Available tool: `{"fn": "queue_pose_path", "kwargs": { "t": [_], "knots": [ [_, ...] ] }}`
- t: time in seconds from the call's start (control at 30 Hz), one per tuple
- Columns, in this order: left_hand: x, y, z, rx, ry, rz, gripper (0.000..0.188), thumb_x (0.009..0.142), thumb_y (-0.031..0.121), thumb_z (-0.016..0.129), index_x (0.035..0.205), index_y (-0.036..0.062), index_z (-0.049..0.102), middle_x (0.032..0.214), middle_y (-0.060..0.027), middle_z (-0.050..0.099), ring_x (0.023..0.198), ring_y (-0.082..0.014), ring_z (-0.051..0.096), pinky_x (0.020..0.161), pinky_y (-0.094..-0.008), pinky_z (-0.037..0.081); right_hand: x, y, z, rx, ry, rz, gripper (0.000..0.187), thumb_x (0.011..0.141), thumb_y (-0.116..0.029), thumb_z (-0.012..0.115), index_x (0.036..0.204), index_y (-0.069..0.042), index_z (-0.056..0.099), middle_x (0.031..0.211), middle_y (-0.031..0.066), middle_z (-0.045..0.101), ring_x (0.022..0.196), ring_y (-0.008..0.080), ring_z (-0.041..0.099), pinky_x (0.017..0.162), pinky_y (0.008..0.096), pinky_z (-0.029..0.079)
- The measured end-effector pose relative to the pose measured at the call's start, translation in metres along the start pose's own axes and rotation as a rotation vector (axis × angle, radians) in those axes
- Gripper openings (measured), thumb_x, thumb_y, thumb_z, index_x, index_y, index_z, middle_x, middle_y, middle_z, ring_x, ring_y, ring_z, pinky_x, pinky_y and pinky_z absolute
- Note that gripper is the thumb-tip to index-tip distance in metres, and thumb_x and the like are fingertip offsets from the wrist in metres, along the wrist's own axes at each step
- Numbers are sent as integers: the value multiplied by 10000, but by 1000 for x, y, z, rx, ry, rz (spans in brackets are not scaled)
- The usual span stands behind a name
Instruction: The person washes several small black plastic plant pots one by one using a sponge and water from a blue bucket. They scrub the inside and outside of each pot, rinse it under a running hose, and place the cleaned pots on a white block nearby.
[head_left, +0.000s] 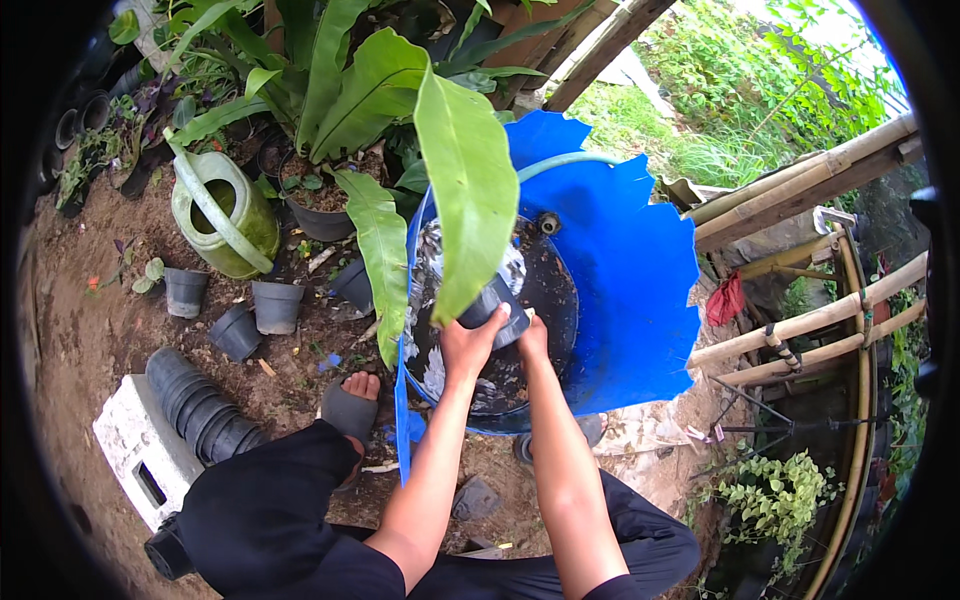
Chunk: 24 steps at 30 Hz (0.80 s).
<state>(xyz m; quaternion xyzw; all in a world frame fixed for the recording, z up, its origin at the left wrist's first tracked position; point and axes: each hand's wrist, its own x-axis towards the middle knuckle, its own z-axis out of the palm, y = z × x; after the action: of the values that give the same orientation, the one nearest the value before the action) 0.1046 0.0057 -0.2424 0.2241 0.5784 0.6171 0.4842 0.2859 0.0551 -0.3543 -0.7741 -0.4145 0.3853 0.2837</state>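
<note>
My left hand [470,348] and my right hand [534,340] grip a dark plastic plant pot [494,318] from both sides. The pot is tilted over a cut blue barrel [640,270] with a jagged rim. Inside the barrel lies dark water [545,290] with bits of debris on it and pale reflections. A long green leaf [465,170] hangs in front of the barrel and hides part of the pot's far side. My fingertips are partly hidden behind the pot.
A pale hose [570,160] curves over the barrel's far rim. To the left are a green watering can [232,215], several small black pots [277,306], and a stack of nested pots [200,405] against a white concrete block [145,450]. Bamboo rails [810,320] run along the right.
</note>
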Motion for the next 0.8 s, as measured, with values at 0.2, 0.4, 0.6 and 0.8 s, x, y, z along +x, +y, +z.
{"fn": "queue_pose_path", "kwargs": {
  "t": [0.2, 0.4, 0.6, 0.8],
  "knots": [
    [18, -21, -6, -464, -29, -250, 732, 898, 419, 780, 1438, 36, 469, 1325, -111, 602, 1169, -199, 611, 983, -404, 522, -36, 36, 39, -714, -309, -173, 362, 887, -135, 665, 1232, -30, 640, 1120, 289, 722, 1090, 452, 692, 942, 499, 531],
    [5, -15, 2, -693, -125, -378, 665, 914, 470, 733, 1389, 51, 532, 1272, -102, 649, 1132, -234, 659, 1010, -488, 539, -34, 8, 15, -206, -394, 10, 328, 901, -87, 607, 1208, -1, 686, 1071, 187, 757, 987, 327, 720, 890, 417, 551],
    [-3, 16, -1, -884, -225, -492, 682, 921, 550, 681, 1400, 85, 542, 1340, -157, 653, 1229, -327, 648, 1047, -616, 496, -62, -75, -42, 443, -29, 147, 131, 1106, -235, 468, 1099, -141, 558, 772, -31, 526, 564, 63, 451, 443, 242, 356],
    [-1, 15, -2, -903, -304, -532, 686, 886, 505, 713, 1397, 80, 544, 1306, -152, 666, 1231, -332, 641, 1037, -627, 494, -106, -127, -71, 638, 73, 11, 130, 1099, -239, 499, 1089, -118, 545, 766, -15, 502, 530, 58, 393, 437, 224, 312]
  ]
}}
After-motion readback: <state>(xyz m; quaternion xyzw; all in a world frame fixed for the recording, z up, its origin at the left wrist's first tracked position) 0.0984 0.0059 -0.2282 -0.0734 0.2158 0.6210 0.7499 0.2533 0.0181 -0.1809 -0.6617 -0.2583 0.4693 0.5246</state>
